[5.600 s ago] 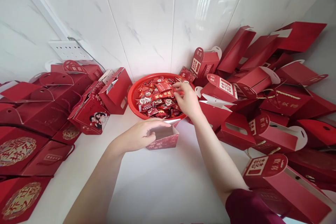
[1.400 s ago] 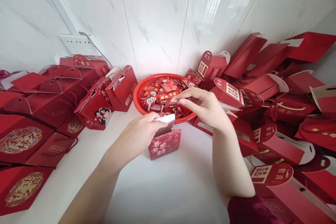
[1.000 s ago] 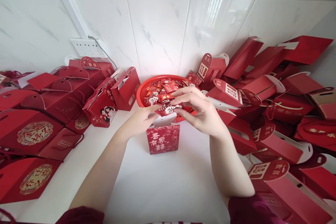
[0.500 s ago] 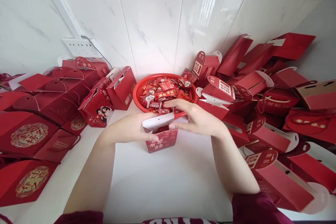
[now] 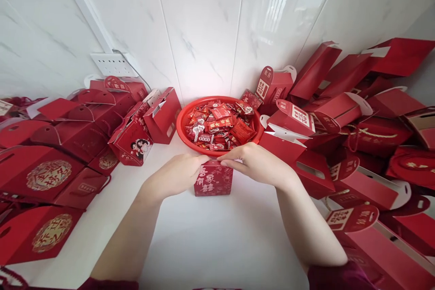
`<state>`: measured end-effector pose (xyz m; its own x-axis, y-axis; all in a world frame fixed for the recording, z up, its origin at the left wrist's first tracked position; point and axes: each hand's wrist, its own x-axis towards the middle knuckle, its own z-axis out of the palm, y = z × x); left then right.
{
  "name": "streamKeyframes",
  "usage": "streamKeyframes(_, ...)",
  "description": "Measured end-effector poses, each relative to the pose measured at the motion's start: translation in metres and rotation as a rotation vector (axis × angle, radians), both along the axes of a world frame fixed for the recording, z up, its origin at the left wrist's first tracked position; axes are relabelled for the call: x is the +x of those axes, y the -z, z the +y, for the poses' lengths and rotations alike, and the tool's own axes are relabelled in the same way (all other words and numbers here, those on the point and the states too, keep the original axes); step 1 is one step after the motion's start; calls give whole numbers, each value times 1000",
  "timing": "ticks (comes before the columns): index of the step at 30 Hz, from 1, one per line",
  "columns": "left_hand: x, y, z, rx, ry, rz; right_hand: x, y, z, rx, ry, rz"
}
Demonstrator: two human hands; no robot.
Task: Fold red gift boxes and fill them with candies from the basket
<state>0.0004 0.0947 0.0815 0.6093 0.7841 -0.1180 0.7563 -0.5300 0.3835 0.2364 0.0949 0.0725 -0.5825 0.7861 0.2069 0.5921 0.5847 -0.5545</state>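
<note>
A small dark red box (image 5: 214,181) with white characters and a flower pattern stands upright on the white table, its top edges pressed together. My left hand (image 5: 178,173) pinches the box's top left edge, fingers closed. On the other side, my right hand (image 5: 256,163) grips the top right edge between thumb and fingers. Right behind the box sits a round red plastic basket (image 5: 183,138), full of candies in red wrappers (image 5: 220,122). What is inside the box is hidden.
Rows of red gift boxes (image 5: 49,174) crowd the left side, with a couple-print box (image 5: 137,145) near the basket. More red boxes (image 5: 360,181) are piled on the right. A power strip (image 5: 113,64) is on the tiled wall (image 5: 204,31) behind.
Both hands have closed in on the box's top. Its white-lined opening, spread before, is now shut, and the box faces the camera more squarely. The view has shifted slightly.
</note>
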Motion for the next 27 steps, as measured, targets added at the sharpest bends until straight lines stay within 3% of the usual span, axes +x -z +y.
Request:
streamKeyframes(3,-1,-1,-4,-17,-23,28,-3,4,3,-41,-26,-30)
streamKeyframes(8,-1,-4,0,-103,70,32,-13,6,2,25,53,-224)
streamKeyframes(12,-11,-12,0,-67,14,112,-15,3,-3,46,80,-190)
streamKeyframes(15,-35,-29,-6,-52,-162,177,-8,-2,-6,53,137,-113)
streamKeyframes(19,-80,-41,1,125,-633,316,4,-10,-12,48,168,-126)
streamKeyframes(22,-107,-26,27,188,-803,380,4,-10,-18,35,166,-190)
streamKeyframes(27,-121,4,67,268,-859,335,-2,-11,-29,5,115,-284)
